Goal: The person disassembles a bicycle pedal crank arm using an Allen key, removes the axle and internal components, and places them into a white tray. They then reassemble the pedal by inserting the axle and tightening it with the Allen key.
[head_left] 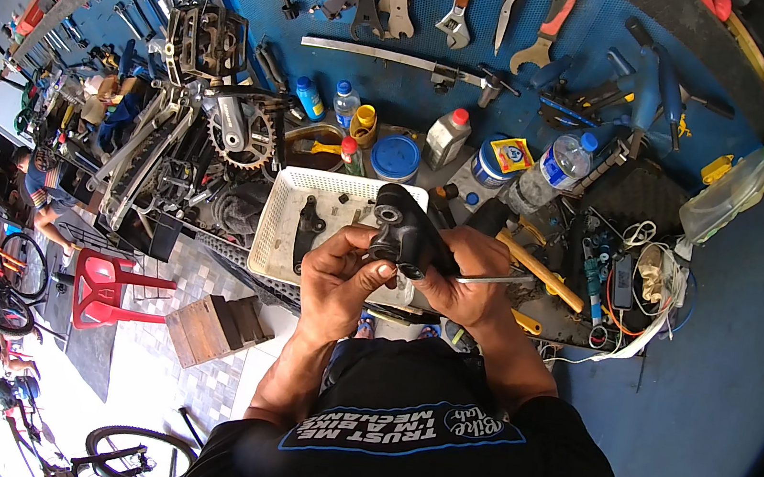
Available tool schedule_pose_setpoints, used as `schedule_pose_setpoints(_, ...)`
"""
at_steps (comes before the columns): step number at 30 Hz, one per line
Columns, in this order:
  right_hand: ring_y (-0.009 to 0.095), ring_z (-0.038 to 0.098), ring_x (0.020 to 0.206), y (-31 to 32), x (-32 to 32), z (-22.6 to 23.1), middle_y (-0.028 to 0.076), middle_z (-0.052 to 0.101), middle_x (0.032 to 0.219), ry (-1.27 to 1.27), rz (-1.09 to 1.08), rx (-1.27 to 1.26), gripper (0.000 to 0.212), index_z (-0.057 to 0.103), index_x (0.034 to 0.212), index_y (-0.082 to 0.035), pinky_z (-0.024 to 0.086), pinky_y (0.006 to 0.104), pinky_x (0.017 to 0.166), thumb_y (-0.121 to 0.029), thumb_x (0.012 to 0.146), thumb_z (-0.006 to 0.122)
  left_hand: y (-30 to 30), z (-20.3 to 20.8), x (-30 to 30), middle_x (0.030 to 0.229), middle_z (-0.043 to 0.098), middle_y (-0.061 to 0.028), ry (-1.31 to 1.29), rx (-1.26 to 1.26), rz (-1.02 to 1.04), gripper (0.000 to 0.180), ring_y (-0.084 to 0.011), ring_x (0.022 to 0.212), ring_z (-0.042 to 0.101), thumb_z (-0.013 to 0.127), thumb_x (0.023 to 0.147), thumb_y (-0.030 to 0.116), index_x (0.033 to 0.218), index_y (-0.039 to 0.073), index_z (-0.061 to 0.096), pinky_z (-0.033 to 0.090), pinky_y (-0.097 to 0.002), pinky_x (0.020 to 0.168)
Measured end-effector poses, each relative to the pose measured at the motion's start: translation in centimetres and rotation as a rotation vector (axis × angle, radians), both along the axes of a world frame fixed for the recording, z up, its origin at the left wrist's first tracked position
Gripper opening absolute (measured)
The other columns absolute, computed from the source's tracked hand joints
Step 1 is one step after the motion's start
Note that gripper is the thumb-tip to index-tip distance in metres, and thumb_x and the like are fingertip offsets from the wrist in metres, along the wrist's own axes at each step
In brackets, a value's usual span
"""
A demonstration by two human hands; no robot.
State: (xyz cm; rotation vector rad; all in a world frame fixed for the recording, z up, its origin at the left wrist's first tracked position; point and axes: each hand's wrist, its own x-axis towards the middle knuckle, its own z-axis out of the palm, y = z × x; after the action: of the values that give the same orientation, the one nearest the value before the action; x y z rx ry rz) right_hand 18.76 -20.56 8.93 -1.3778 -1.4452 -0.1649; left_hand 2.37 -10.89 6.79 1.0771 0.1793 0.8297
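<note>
Steadying a black metal part (414,230) above the white tray (336,184), both hands are clamped on it; the left hand (336,281) pinches its near-left end with thumb and fingers, likely keeping the round bores in sight; the right hand (472,272) closes round its right side, a slim metal rod (498,279) jutting outward beneath; the tray probably sits there to catch loose pieces, and a dark arm-shaped piece (310,221) lies in it; the right fingers are largely hidden, so whether the rod touches the part I cannot tell; the tray's right side is covered too.
</note>
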Motion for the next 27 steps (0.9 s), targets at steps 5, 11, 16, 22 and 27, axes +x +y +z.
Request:
schedule_pose_setpoints(5,0.021,0.062,0.054,0.4,0.1,-0.2,0.009,0.063,0.067,0.047,0.027,-0.025,0.041,0.063,0.084,-0.003,0.045,0.0345,0.050,-0.039,0.088,0.083,1.2,0.2,0.2,0.105,0.071,-0.0112,0.056,-0.003,-0.053,0.025,-0.0134,0.085,0.066,0.072,0.095,-0.003,0.118,-0.009,0.063,0.056,-0.0279,0.078)
schedule_pose_setpoints(11,0.022,0.062,0.052,0.7,-0.1,-0.2,0.008,0.063,0.065,0.038,0.012,-0.056,0.042,0.065,0.086,-0.003,0.045,0.0354,0.049,-0.041,0.090,0.081,1.3,1.3,0.3,0.100,0.070,-0.0060,0.141,0.082,0.091,0.020,-0.0079,0.085,0.063,0.069,0.095,-0.003,0.114,-0.008,0.064,0.051,-0.0232,0.076)
schedule_pose_setpoints(16,0.022,0.062,0.052,0.9,-0.1,0.0,0.008,0.062,0.064,-0.018,0.000,-0.042,0.043,0.066,0.086,-0.003,0.045,0.0353,0.049,-0.043,0.091,0.079,1.8,0.4,0.3,0.097,0.069,-0.0037,0.279,0.198,0.161,0.020,-0.0047,0.084,0.060,0.067,0.096,-0.003,0.115,-0.007,0.062,0.048,-0.0210,0.072)
schedule_pose_setpoints(22,0.014,0.061,0.055,0.8,-0.5,-0.3,0.007,0.064,0.065,0.125,-0.007,-0.114,0.037,0.067,0.089,-0.002,0.045,0.0311,0.050,-0.036,0.092,0.081,1.5,1.2,0.4,0.096,0.069,-0.0060,0.194,0.109,0.078,0.023,-0.0076,0.084,0.062,0.067,0.097,-0.001,0.118,-0.008,0.061,0.050,-0.0235,0.075)
schedule_pose_setpoints(27,0.017,0.064,0.061,0.4,0.1,-0.6,0.009,0.066,0.071,0.354,0.003,-0.251,0.036,0.067,0.094,-0.003,0.048,0.0330,0.055,-0.036,0.091,0.082,2.1,0.9,-0.2,0.102,0.070,-0.0085,0.140,0.082,-0.025,0.027,-0.0118,0.088,0.065,0.068,0.098,0.001,0.122,-0.009,0.062,0.053,-0.0272,0.081)
